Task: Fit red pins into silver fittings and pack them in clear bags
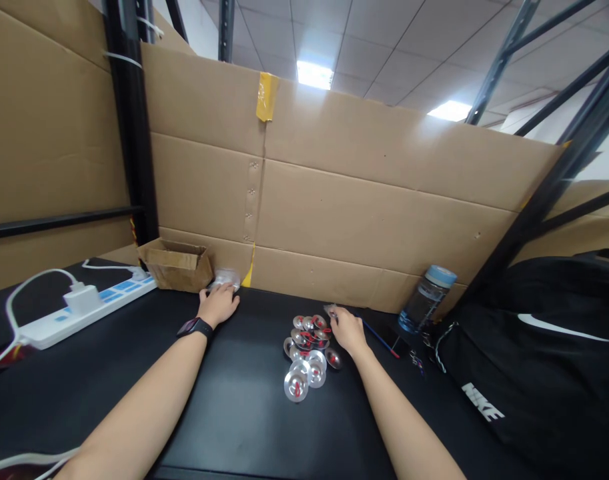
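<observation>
My left hand [219, 305] rests at the back of the black table, its fingers spread over a clear plastic item [227, 278] beside the small cardboard box. My right hand [348, 329] is just right of the metal discs, its fingers closed on a small shiny piece [330, 310] that I cannot make out. Between my hands lies a heap of round silver discs [307, 338] with red loops. Nearest to me, a disc [296, 386] lies at the heap's front edge.
An open cardboard box [179, 268] and a white power strip [104, 305] stand at left. On the right are a water bottle [427, 300], a blue-and-red stick [381, 340], keys [417, 362] and a black bag [544, 347]. Cardboard [334, 220] walls the back.
</observation>
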{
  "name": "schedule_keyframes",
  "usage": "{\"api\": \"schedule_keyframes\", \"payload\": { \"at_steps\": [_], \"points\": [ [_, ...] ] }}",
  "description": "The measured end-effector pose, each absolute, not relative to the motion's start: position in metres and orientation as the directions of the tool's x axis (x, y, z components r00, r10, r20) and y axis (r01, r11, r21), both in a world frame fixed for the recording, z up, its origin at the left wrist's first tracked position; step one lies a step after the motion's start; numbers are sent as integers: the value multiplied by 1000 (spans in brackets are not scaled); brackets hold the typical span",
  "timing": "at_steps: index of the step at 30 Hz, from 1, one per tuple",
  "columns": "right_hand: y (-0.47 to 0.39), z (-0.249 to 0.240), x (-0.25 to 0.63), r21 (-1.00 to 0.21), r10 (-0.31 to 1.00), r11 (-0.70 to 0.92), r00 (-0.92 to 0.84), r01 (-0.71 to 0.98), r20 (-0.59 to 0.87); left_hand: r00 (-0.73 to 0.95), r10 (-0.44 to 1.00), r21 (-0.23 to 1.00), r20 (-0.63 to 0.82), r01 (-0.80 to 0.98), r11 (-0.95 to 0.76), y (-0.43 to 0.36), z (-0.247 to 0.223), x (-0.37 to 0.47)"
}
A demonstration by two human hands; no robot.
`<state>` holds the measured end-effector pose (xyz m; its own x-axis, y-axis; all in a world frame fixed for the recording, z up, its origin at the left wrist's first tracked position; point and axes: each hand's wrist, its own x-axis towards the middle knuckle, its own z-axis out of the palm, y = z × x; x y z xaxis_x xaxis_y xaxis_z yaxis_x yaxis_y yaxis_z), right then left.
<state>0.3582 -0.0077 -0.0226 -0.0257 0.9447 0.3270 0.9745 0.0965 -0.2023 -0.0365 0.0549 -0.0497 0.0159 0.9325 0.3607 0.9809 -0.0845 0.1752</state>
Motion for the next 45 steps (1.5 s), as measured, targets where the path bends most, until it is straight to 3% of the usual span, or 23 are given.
{"api": "schedule_keyframes", "payload": {
  "at_steps": [5, 11, 16, 19, 22, 25, 27, 30, 38, 45],
  "points": [
    [-2, -24, 371, -310, 950, 65, 36, 949, 310, 4, 905, 181, 425, 980, -89, 48, -38, -32],
    [3, -26, 382, -533, 934, 72, 131, 843, 333, -23, 861, 182, 508, 980, -81, 36, -23, -21],
    [6, -26, 391, -618, 922, 89, 170, 781, 347, 17, 835, 150, 549, 981, -119, 25, -10, -4],
    [5, -23, 392, -679, 924, 124, 165, 723, 345, 100, 802, 166, 589, 956, -241, 18, -2, 9],
    [-1, -14, 381, -760, 938, 204, 99, 617, 332, 290, 752, 240, 592, 828, -508, 5, 5, 28],
    [-15, 0, 360, -898, 938, 344, -46, 273, 345, 446, 640, 354, 626, 570, -742, -18, 12, 56],
    [-27, 10, 344, -916, 924, 379, -114, 131, 365, 484, 595, 400, 642, 450, -798, -35, 14, 75],
    [-41, 18, 326, -920, 912, 385, -181, 67, 369, 523, 573, 408, 631, 404, -819, -53, 14, 95],
    [-40, 15, 326, -952, 949, 296, -134, 74, 285, 569, 610, 347, 551, 509, -788, -41, -3, 90],
    [-40, 16, 329, -961, 967, 240, -118, 138, 225, 553, 653, 483, 518, 441, -757, -40, -4, 89]
  ]
}}
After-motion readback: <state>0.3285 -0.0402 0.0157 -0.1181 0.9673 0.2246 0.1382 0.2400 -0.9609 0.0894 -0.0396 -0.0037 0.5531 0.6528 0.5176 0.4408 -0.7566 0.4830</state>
